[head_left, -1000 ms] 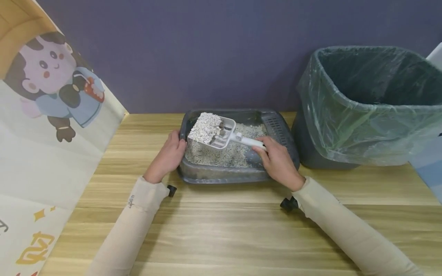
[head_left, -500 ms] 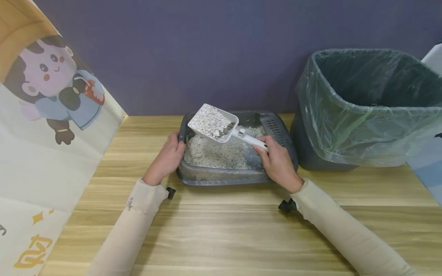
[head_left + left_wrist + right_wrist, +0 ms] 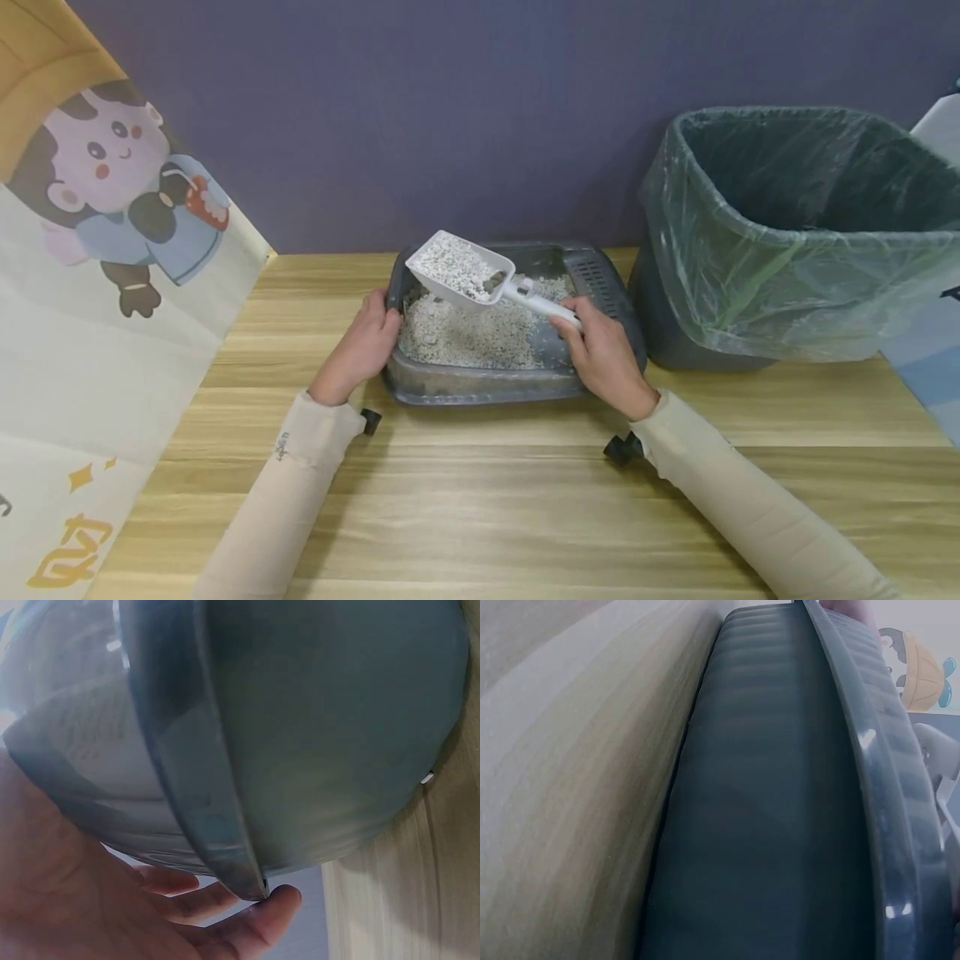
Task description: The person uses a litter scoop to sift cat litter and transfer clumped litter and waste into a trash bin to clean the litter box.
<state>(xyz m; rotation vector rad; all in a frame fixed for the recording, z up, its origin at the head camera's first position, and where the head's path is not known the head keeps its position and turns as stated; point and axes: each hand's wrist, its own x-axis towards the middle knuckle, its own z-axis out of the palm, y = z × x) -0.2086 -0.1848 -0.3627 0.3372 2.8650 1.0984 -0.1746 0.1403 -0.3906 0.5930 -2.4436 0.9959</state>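
My right hand (image 3: pixel 606 354) grips the handle of a white slotted litter scoop (image 3: pixel 536 302) above a grey litter box (image 3: pixel 480 385). Pale granular litter (image 3: pixel 450 262) fills much of the scoop, and a few darker clumps (image 3: pixel 492 282) lie at its handle end. More litter (image 3: pixel 465 337) covers the box floor, thinner toward the right, where grey plastic shows. At the box's left end my left hand (image 3: pixel 363 342) holds the rim. In the left wrist view its fingertips (image 3: pixel 274 907) curl under that rim (image 3: pixel 225 855). The right wrist view mostly takes in the box's outer side (image 3: pixel 757 787).
A dark bin (image 3: pixel 697 342) with a translucent greenish liner (image 3: pixel 780 292) stands close to the box's right end, taller than it. The wooden tabletop (image 3: pixel 510 500) meets a purple wall (image 3: pixel 450 125) behind and a cartoon-printed panel (image 3: pixel 60 350) on the left.
The scoop has risen a little and its basin has tilted. The litter heap in it has flattened and shrunk, and the clumps show more. My left hand stays on the rim.
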